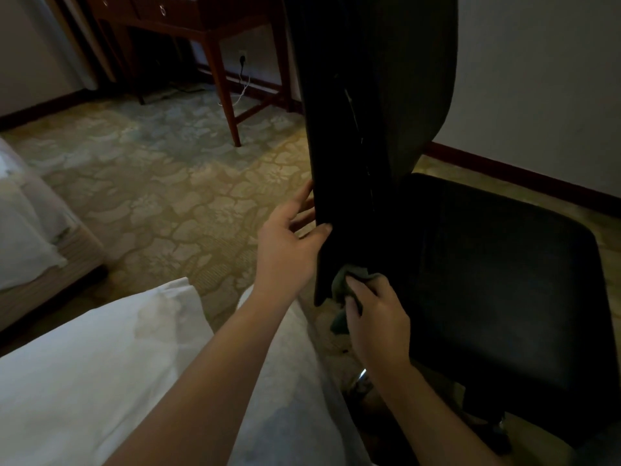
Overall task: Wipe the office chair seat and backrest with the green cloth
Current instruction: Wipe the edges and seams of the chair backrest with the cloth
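right grip (376,317) bunching green cloth (342,280) at backrest (369,95) foot, left grip (285,243) seemingly pinching its edge

Only one camera looks on, a wide-angle one worn on the person's head, facing forward and down. It is close: both forearms (208,371) run up from the bottom edge, the left hand (285,243) and right hand (379,317) near mid-frame, the cloth (342,284) just below centre. The backrest (369,112) stands edge-on straight ahead, the seat (497,270) to the right, carpet (161,190) to the left.
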Demonstrator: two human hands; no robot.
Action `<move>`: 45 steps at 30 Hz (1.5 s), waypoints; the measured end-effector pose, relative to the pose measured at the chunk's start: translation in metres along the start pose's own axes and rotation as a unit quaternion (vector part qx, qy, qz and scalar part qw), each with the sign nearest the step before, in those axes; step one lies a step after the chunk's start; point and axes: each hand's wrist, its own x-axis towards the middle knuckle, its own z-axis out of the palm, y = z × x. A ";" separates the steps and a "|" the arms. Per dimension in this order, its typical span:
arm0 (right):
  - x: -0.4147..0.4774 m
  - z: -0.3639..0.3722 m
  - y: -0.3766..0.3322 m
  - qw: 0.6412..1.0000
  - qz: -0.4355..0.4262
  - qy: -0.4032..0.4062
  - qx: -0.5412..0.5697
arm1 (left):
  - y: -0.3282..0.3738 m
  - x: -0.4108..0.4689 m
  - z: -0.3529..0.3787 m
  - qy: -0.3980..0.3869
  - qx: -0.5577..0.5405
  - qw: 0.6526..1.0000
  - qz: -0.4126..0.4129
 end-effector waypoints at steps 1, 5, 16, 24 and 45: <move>-0.001 -0.005 0.000 1.000 0.000 0.012 0.018 | -0.001 0.000 0.000 0.002 0.009 1.000 0.005; 0.011 -0.025 -0.009 0.995 -0.026 0.057 0.079 | -0.004 0.000 0.002 0.010 0.029 0.999 0.018; 0.037 -0.002 -0.022 0.996 -0.050 0.063 0.047 | -0.009 -0.004 0.006 0.026 0.103 0.993 0.049; -0.005 0.001 0.015 1.000 0.002 -0.019 0.011 | -0.016 -0.005 0.006 0.014 0.127 0.991 0.039; 0.016 0.026 0.013 0.996 -0.066 -0.005 -0.063 | -0.033 -0.012 0.011 0.032 0.071 0.997 0.011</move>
